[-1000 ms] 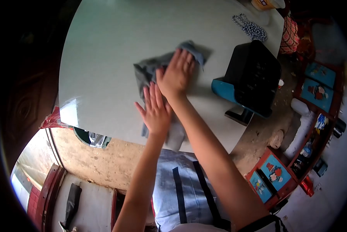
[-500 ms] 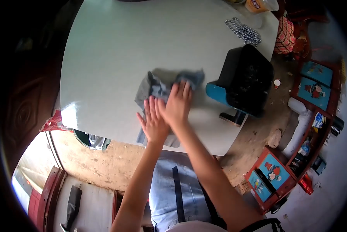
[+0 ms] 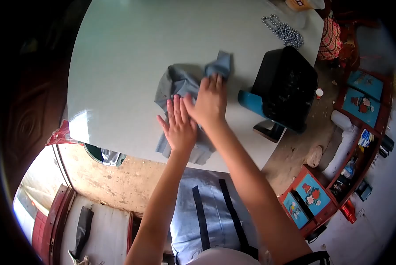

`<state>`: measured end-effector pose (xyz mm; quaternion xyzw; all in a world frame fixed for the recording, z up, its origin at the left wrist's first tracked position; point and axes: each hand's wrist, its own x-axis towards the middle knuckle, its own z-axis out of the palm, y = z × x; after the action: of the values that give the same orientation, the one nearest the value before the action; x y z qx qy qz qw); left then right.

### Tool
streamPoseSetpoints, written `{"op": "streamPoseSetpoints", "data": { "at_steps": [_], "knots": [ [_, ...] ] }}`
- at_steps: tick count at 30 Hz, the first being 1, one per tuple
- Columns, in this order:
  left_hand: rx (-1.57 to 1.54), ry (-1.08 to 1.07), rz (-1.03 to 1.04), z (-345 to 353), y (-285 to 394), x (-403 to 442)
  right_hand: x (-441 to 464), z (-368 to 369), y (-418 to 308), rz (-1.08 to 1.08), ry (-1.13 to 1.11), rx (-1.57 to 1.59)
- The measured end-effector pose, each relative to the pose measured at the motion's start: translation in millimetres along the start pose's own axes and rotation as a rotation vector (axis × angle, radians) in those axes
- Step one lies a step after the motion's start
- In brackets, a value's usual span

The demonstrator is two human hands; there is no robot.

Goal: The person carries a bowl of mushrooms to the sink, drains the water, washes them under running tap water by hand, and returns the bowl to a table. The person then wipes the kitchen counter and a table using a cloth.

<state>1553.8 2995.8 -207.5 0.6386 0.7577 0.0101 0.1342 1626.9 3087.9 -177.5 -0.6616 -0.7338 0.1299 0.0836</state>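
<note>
A rumpled grey cloth (image 3: pixel 165 86) lies on the light table near its front edge, with folds bunched in the middle and one corner sticking up at the far right. My left hand (image 3: pixel 181 130) rests flat on the near part of this cloth, fingers stretched and thumb spread. Further forward and to the right, my right hand (image 3: pixel 210 102) presses palm down on the cloth, its fingertips at the bunched corner and its thumb reaching toward the left fingers. Neither hand visibly grips the fabric. Parts of the cloth are hidden beneath both hands.
A black air-fryer-like basket (image 3: pixel 290 88) with a teal front and handle lies on the table (image 3: pixel 118 66) to the right. Behind it are a string of silver beads (image 3: pixel 282 32) and a plastic tub (image 3: pixel 301 4). A red cabinet (image 3: pixel 361 106) stands beyond the right edge.
My right hand has slid forward and slightly right, and the cloth's far corner now stretches further from me. My left hand stays flat, slightly lower. The view has shifted a little.
</note>
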Motion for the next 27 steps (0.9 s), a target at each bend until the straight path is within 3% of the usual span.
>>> {"op": "streamPoseSetpoints", "data": {
  "at_steps": [1, 3, 5, 8, 9, 11, 13, 14, 15, 17, 19, 20, 21, 24, 27],
  "knots": [
    [-0.007, 0.007, 0.002, 3, 0, 2, -20, 4, 2, 0.003, 0.045, -0.024],
    [0.164, -0.042, 0.044, 2, -1, -3, -68, 2, -2, 0.068, -0.075, -0.158],
    [0.220, -0.084, 0.095, -1, -1, -12, -84, -13, -12, 0.332, -0.435, -0.125],
    [0.047, -0.080, 0.112, -3, -2, -47, -104, -7, -10, 0.418, -0.517, -0.189],
    [0.086, -0.018, 0.126, -2, -3, -60, -110, -7, -8, 0.420, -0.520, -0.184],
    [0.256, -0.110, 0.213, -3, -15, -98, -125, -12, 4, 0.445, -0.522, -0.097],
    [0.013, -0.232, 0.053, 13, -21, -144, -143, -16, 20, 0.491, -0.494, -0.055],
    [0.062, -0.184, 0.038, 24, -25, -158, -154, -16, 28, 0.545, -0.475, -0.023],
    [-0.055, -0.210, -0.101, 21, -22, -154, -165, -16, 36, 0.596, -0.455, 0.010],
    [-0.169, -0.209, -0.167, 19, -10, -138, -191, -17, 52, 0.654, -0.490, 0.012],
    [-0.229, -0.251, -0.046, 5, 8, -99, -219, -12, 70, 0.891, -0.689, 0.201],
    [-0.233, -0.268, 0.050, -2, 16, -78, -219, -21, 71, 0.889, -0.711, 0.165],
    [-0.220, -0.244, 0.136, -6, 25, -58, -215, -29, 69, 0.887, -0.714, 0.166],
    [-0.217, -0.184, 0.330, -11, 42, -5, -200, -42, 63, 0.766, -0.335, 0.141],
    [-0.282, -0.046, 0.459, -9, 60, 34, -186, -34, 65, 0.734, -0.231, 0.200]
  ]
}}
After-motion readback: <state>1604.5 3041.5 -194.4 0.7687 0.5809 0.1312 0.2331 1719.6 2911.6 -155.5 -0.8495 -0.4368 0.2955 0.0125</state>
